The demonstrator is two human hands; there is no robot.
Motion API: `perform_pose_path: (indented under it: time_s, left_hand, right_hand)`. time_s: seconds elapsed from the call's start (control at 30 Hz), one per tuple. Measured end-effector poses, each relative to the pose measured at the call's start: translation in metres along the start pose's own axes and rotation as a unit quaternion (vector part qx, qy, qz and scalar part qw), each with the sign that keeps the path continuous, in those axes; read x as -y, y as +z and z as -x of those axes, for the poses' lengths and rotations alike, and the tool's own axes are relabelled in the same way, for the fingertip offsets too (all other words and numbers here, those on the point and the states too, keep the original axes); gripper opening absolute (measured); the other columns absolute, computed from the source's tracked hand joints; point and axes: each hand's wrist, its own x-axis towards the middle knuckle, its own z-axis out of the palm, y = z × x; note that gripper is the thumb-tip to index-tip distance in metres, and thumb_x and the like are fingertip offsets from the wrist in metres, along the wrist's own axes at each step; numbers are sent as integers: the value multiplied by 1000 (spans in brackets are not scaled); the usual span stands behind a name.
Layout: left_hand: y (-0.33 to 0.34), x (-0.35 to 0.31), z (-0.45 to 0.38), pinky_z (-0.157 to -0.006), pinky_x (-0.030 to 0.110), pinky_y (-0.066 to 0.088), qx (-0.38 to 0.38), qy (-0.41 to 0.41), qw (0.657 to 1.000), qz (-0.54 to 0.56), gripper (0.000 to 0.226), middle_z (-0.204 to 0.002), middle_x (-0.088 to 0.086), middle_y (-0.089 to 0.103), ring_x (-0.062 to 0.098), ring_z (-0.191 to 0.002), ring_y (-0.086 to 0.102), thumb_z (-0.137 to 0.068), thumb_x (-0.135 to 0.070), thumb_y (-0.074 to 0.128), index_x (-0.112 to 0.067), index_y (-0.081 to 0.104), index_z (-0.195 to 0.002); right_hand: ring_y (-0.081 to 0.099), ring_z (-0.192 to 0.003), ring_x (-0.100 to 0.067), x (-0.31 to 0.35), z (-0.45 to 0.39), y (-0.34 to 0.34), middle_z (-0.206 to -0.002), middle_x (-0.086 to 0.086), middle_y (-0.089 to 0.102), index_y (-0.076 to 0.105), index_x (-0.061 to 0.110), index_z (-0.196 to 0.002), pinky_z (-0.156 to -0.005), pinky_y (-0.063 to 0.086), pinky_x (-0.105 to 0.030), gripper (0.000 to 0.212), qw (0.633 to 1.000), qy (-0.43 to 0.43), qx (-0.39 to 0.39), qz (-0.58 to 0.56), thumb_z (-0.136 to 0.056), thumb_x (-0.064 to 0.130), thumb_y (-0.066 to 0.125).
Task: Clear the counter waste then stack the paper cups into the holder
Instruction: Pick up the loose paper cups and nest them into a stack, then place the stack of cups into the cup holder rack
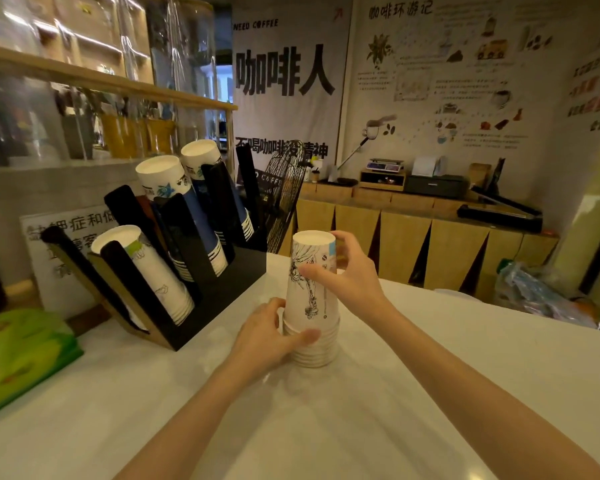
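A stack of white paper cups (309,299) with a black line drawing stands upside down on the white counter (430,393), in the middle of the view. My left hand (271,332) grips the lower rims of the stack. My right hand (343,271) holds the upper part of the top cup. To the left stands the black cup holder (219,299) with slanted slots. It carries a white cup stack (142,268) in front and two blue cup stacks (184,209) behind. One slot at the far left of the holder looks empty.
A green packet (18,355) lies at the counter's left edge. A white sign (49,258) leans behind the holder. A black wire fan (284,192) stands past the holder. A plastic bag (534,292) sits beyond the counter's far right edge.
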Motion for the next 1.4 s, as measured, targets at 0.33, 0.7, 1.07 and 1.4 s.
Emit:
perform_pose_path:
  time_s: [0.33,0.7,1.07,1.4]
  left_hand:
    - [8,6,2,-63,14,45,18,22,997,71,68,-121,-3,48,3,-92,53,-63,-52,72,-29,40,-119]
    - [9,3,2,-57,9,50,75,-6,988,138,69,-100,-24,50,-7,-81,53,-66,-46,70,-48,25,-119]
    - [5,8,3,-75,26,54,6,-39,984,172,80,-106,-11,61,9,-96,60,-47,-59,73,-44,40,-119]
    - [-33,-27,12,-74,13,42,-78,41,976,198,83,-117,-10,45,6,-107,43,-71,-40,69,-32,23,-140]
  right_hand:
    - [53,-106,-13,-26,13,-14,-125,2,52,31,21,-135,-77,48,-21,78,983,113,138,-30,-71,31,74]
    - [54,-117,-20,-78,41,-3,-137,-1,50,27,30,-139,-99,48,-38,87,956,196,214,-43,-66,57,66]
    - [58,-112,-17,-76,45,13,-129,0,58,37,27,-133,-95,50,-36,69,960,189,171,-115,-75,46,66]
    - [62,-105,-20,-21,36,21,-115,1,64,45,29,-126,-87,54,-37,48,950,205,88,-220,-82,35,62]
